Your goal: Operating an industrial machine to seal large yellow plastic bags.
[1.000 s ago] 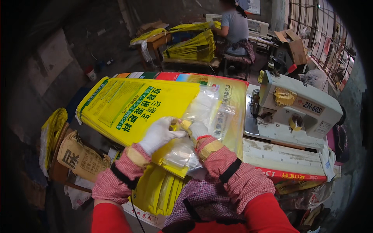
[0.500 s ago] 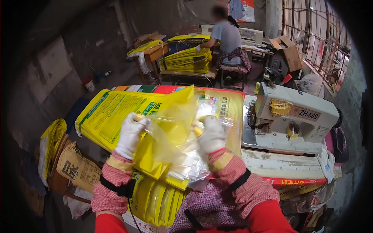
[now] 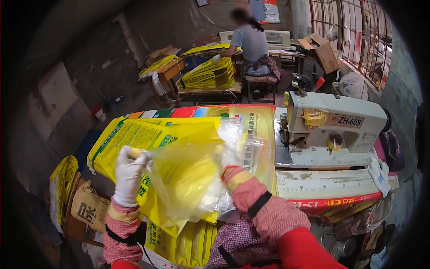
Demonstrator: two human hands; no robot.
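From where I stand, the clear plastic film (image 3: 188, 179) hangs in front of the worker, over the near part of the table and just above a yellow printed sack (image 3: 154, 204). Yellow shows through it; whether film and sack are joined, I cannot tell. The hands stand well apart on either side, it seems to me so that the film spreads between them instead of bunching.

The gloved left hand (image 3: 130, 172) has its fingers curled in, with no real gap, thumb and fingertips pinching the film's left edge. The gloved right hand (image 3: 227, 158) is at the film's other side, blurred and partly covered; I cannot tell how far its fingers are open or whether they grip.

Beyond the left hand lies a stack of yellow sacks (image 3: 105, 148), and just past the right hand is a heap of transparent plastic (image 3: 235, 130). One on each side, both look placed for easy reach. Under them a red and yellow printed sheet (image 3: 262, 123) covers the tabletop, probably as a smooth surface. To the right stands a pale sewing machine (image 3: 354, 110). Farther back, a co-worker (image 3: 253, 45) sits beside more yellow sacks (image 3: 210, 74).
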